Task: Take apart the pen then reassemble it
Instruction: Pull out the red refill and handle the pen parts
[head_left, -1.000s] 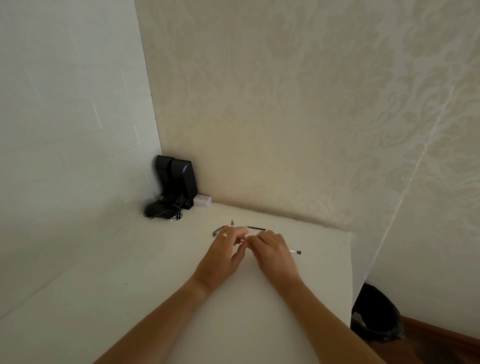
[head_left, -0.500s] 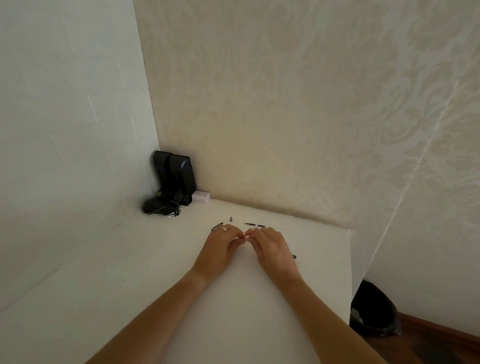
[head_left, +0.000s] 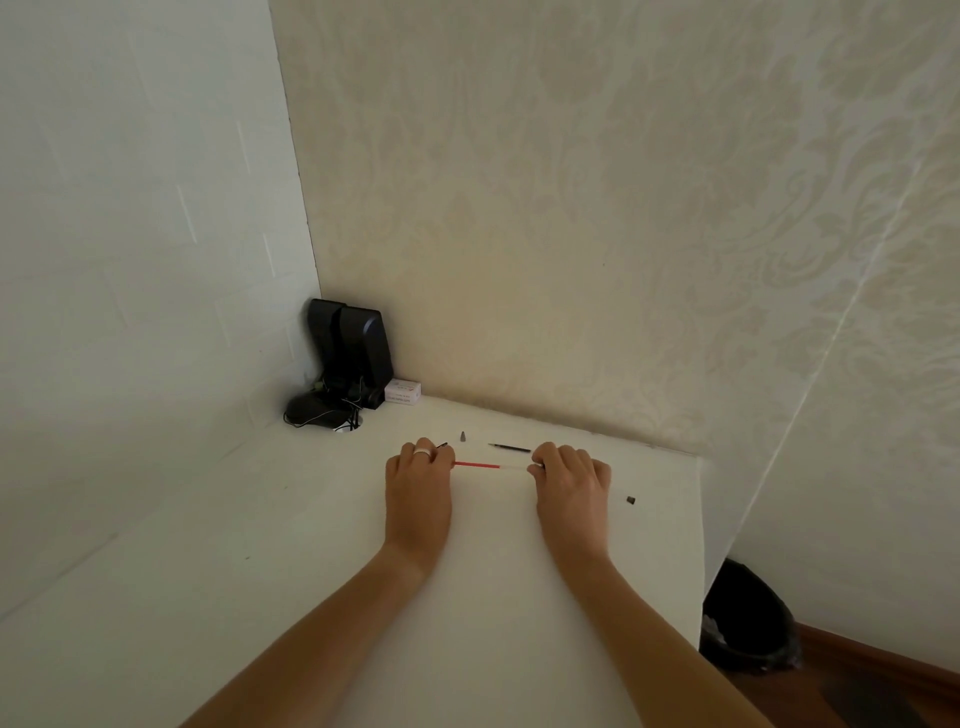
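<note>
Refill stretched between our two hands, 9 to 3 o'clock

We pinch the refill (head_left: 483, 465) at both ends above the worktop (head_left: 311, 545): left hand (head_left: 418, 480) clenched on the red end, right hand (head_left: 571, 478) on the clear end. The tip (head_left: 462, 436) and a dark rod (head_left: 510, 447) lie just beyond, at 12 o'clock.

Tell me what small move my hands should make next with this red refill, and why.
Probably lay the red refill down beside the black refill and cone tip. The left hand and right hand hold its two ends, and the other parts already lie loose on the table.
</note>
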